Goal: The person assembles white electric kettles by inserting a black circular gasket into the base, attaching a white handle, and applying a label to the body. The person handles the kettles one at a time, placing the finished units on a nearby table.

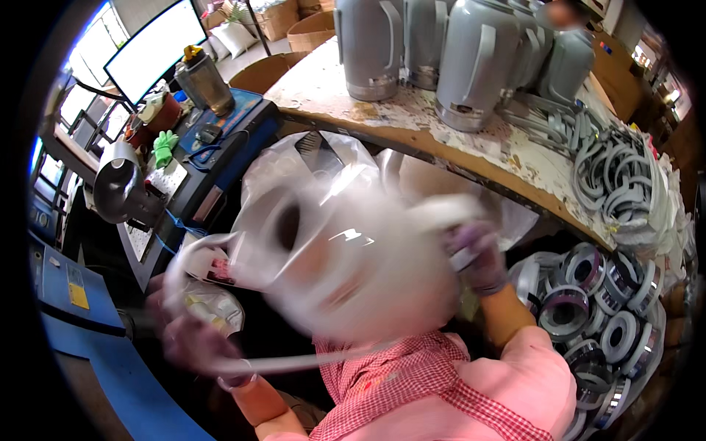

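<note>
A large pale grey jug body (375, 257), smeared by motion, is tilted in front of my chest with its dark round opening toward the left. My right hand (478, 253), in a purplish glove, is closed around the jug's side handle (441, 213). At the jug's open end, my gloved left hand (195, 342) is closed on a pale curved handle (294, 360) that loops around that end. Motion blurs the left fingers, and I cannot tell whether this curved handle is joined to the jug.
Several grey jugs (478, 66) stand on the paint-spotted table (353, 114) ahead, beside a heap of curved grey handles (614, 173). A bag of grey rings (566, 312) is at my right. Leftward are a blue machine (118, 375), a screen (156, 51) and a bottle (204, 84).
</note>
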Motion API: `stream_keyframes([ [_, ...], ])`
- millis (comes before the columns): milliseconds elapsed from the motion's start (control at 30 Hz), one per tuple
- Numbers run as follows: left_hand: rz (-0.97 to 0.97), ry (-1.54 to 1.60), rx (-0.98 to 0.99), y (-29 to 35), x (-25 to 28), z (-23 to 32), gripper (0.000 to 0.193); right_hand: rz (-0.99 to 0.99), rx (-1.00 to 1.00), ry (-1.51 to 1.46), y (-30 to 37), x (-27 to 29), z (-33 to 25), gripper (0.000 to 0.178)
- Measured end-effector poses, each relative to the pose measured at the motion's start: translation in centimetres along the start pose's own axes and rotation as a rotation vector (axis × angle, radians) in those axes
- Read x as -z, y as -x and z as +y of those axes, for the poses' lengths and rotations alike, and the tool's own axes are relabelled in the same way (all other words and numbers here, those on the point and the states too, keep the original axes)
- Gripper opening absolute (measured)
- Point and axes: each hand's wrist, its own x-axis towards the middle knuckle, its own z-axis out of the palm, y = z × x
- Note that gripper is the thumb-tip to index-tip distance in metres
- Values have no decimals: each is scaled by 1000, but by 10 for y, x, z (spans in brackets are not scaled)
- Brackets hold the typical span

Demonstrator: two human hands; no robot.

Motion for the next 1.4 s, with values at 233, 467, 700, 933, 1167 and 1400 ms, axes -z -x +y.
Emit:
stream_keyframes([
  [233, -731, 541, 77, 59, -71, 39, 69, 1176, 644, 171, -42, 62, -66, 69],
  [467, 126, 432, 880, 120, 4, -8, 63, 641, 800, 1394, -121, 130, 12, 34],
  [700, 322, 133, 1153, 200, 69, -9, 46, 650, 825, 1259, -208, 159, 43, 37],
  [933, 755, -260, 1591, 465, 133, 78, 47, 338, 919, 1658, -277, 196, 61, 44],
  [1167, 1978, 0, 2443, 640, 89, 191, 67, 182, 856, 1652, -250, 166, 69, 52],
  [1400, 748, -598, 2605, 677, 63, 104, 89, -63, 499, 1624, -166, 66, 81, 52],
])
